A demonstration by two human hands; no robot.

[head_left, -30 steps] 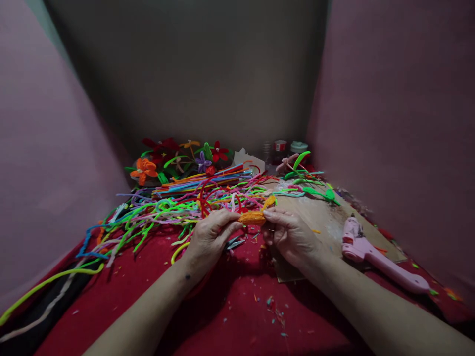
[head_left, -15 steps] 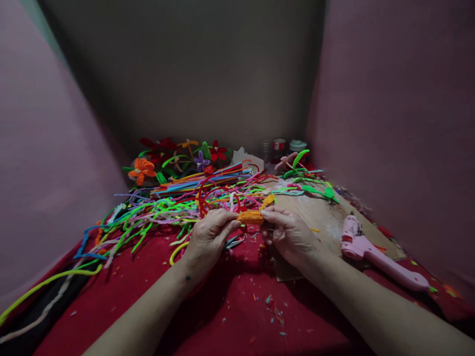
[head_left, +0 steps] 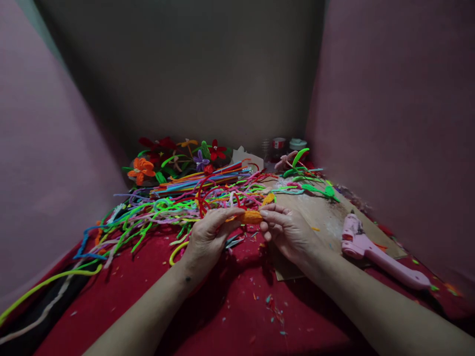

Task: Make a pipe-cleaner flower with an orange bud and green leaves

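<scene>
Between both hands is an orange pipe-cleaner petal piece (head_left: pixel 252 216), held just above the red cloth (head_left: pixel 208 306). My left hand (head_left: pixel 208 236) pinches its left end with fingers closed. At its right end my right hand (head_left: pixel 287 230) pinches it too, and a second orange tip (head_left: pixel 268 199) sticks up past the fingers. A heap of loose pipe cleaners (head_left: pixel 166 207) in many colours lies right behind the hands. Small scissors (head_left: pixel 234 242) lie on the cloth under the left hand.
A pink glue gun (head_left: pixel 374 257) lies on a cardboard sheet (head_left: pixel 326 217) to the right. Finished pipe-cleaner flowers (head_left: pixel 174 158) stand at the back left, green leaf shapes (head_left: pixel 311 185) and jars (head_left: pixel 287 146) at the back right. Pink walls close in on both sides.
My hands have drawn slightly closer together on the orange piece, and the left fingers cover more of it. Nothing else on the cloth has moved.
</scene>
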